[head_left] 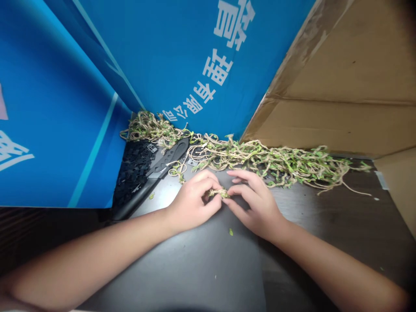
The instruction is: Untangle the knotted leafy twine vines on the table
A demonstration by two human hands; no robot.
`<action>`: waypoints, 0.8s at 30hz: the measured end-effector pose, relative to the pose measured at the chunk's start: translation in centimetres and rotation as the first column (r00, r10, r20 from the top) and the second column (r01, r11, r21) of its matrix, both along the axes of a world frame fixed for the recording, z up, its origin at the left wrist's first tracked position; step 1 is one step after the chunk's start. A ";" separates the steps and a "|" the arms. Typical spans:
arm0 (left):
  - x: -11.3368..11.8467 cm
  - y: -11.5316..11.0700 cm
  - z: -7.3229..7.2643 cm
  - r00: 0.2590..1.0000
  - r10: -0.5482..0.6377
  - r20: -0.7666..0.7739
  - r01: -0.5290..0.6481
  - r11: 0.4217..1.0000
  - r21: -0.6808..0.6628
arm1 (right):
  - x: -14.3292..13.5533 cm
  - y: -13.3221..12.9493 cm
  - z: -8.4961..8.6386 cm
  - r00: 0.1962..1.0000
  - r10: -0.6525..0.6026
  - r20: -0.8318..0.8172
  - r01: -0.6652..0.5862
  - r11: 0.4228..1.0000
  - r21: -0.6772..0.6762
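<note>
A short piece of beige twine with green leaves (219, 192) is held over the grey tabletop (195, 264). My left hand (195, 201) pinches its left part between thumb and fingers. At its right end, the thumb and fingertips of my right hand (256, 203) close on it, with the upper fingers partly spread. Just beyond both hands lies a long tangled heap of leafy twine (286, 164). A loose green leaf (231, 232) rests on the tabletop below my hands.
Blue panels with white characters (182, 52) stand at the back and left. Brown cardboard (331, 125) stands at the right. A black tool-like object (156, 173) lies left beside small dark pieces (131, 171). Another twine bundle (149, 125) sits behind it.
</note>
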State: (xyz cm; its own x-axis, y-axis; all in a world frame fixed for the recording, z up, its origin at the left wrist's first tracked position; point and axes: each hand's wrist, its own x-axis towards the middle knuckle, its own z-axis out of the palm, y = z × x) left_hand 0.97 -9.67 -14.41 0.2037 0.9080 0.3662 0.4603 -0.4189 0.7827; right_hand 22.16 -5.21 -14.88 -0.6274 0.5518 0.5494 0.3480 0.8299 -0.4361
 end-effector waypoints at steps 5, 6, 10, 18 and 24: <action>0.2 -0.1 -0.1 0.999 0.019 -0.034 -0.019 1.000 0.004 | -0.2 -0.4 -0.1 0.996 -0.077 0.035 0.071 0.988 0.137; 0.3 -0.2 -0.1 0.998 0.026 -0.049 -0.026 1.000 0.009 | -0.3 -0.4 -0.1 0.996 -0.079 0.030 0.074 0.987 0.140; 0.5 -0.6 -0.1 0.991 0.063 -0.116 -0.059 0.998 0.037 | -0.7 -0.6 -0.1 0.998 -0.055 -0.014 0.056 0.998 0.025; 0.6 -0.7 0.0 0.979 0.084 -0.188 -0.072 0.995 0.067 | -1.2 -0.5 0.4 0.991 -0.002 -0.134 -0.042 0.945 -0.325; 0.5 -0.6 -0.1 0.976 0.069 -0.205 -0.057 0.996 0.066 | -0.9 0.0 0.7 0.984 0.014 -0.178 -0.103 0.860 -0.500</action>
State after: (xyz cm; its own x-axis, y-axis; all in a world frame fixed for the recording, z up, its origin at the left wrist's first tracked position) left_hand 1.47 -10.27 -14.55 0.2238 0.8992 0.3759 0.6365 -0.4269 0.6424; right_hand 21.25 -5.18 -14.22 -0.5936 0.7459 0.3020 0.1931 0.4963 -0.8464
